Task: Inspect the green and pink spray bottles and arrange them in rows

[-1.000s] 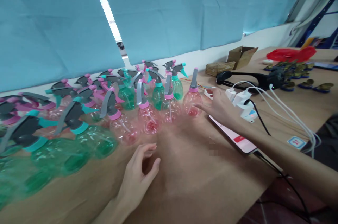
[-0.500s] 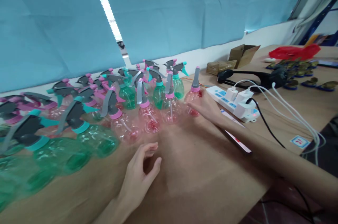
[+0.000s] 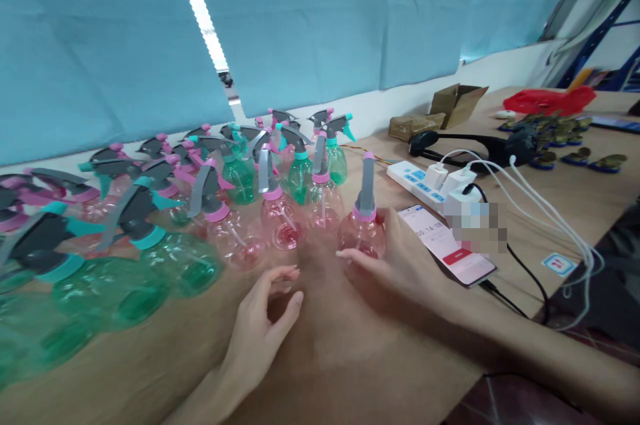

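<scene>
My right hand is wrapped round the body of a pink spray bottle with a grey trigger head and a pink collar. The bottle is upright; my palm hides its right side. Near the table's front, my left hand is open and empty, its fingers curved and the thumb apart. Beyond it stand a clear pink spray bottle and another pink one. To the left are green spray bottles with turquoise collars.
More spray bottles crowd the wall side of the table. On the right lie a phone showing a timer, a white power strip with chargers and cables, and a black headset. Cardboard boxes and a red bag are farther back.
My right hand has drawn the pink spray bottle nearer to me, away from the row. The phone, earlier mostly behind my arm, now shows. My left hand has hardly moved.
</scene>
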`<control>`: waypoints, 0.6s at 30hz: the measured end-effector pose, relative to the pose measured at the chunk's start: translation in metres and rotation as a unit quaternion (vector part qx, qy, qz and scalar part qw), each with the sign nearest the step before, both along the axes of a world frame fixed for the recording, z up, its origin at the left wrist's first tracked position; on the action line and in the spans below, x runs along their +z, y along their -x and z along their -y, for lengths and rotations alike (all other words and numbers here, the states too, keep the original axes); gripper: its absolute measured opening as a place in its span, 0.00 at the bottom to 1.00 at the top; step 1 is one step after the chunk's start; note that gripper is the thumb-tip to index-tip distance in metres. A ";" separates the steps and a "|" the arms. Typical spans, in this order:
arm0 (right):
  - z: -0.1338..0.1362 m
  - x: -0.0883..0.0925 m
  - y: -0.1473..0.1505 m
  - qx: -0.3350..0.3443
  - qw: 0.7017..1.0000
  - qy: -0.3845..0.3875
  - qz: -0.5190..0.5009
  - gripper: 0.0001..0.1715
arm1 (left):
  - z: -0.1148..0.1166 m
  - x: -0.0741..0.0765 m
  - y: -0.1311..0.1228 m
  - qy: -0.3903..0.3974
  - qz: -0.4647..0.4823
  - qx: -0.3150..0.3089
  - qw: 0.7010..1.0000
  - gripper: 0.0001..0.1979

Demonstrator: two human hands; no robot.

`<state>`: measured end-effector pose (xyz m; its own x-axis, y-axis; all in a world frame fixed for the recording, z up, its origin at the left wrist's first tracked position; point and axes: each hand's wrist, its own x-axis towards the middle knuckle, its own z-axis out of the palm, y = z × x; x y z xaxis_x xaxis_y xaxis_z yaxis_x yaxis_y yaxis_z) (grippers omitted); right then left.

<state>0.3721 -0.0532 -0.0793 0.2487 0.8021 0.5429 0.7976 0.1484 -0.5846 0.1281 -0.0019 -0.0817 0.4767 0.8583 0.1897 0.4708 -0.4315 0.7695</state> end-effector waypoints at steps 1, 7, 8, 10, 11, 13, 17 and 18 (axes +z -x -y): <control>0.005 0.000 0.007 0.003 1.000 0.013 -0.013 0.33 | 0.001 0.001 0.000 0.000 0.001 -0.006 1.000 0.11; 0.010 0.005 0.053 0.105 0.984 0.080 -0.116 0.37 | 0.007 0.021 0.003 -0.055 0.036 -0.053 0.996 0.19; 0.008 0.006 0.062 0.126 0.981 0.080 -0.127 0.36 | 0.007 0.027 0.004 -0.057 0.045 -0.056 0.996 0.21; 0.004 0.007 0.079 0.168 0.973 0.073 -0.142 0.34 | 0.007 0.037 0.006 -0.066 0.059 -0.047 0.995 0.24; 0.003 0.008 0.089 0.192 0.966 0.070 -0.155 0.33 | 0.007 0.042 0.008 -0.069 0.062 -0.037 0.995 0.25; 0.000 0.011 0.108 0.250 0.951 0.052 -0.173 0.33 | 0.006 0.052 0.013 -0.068 0.073 -0.011 0.995 0.25; -0.007 0.016 0.143 0.313 0.937 0.041 -0.152 0.30 | 0.004 0.063 0.030 -0.039 0.081 0.051 0.995 0.20; -0.008 0.017 0.151 0.329 0.932 0.034 -0.146 0.29 | 0.004 0.065 0.035 -0.037 0.083 0.065 0.994 0.21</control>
<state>0.2213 -0.0451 -0.0621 -0.1799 0.8634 0.4713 0.3531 0.5039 -0.7883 0.0929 -0.0058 -0.0171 0.3201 0.8915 0.3206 0.3955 -0.4333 0.8099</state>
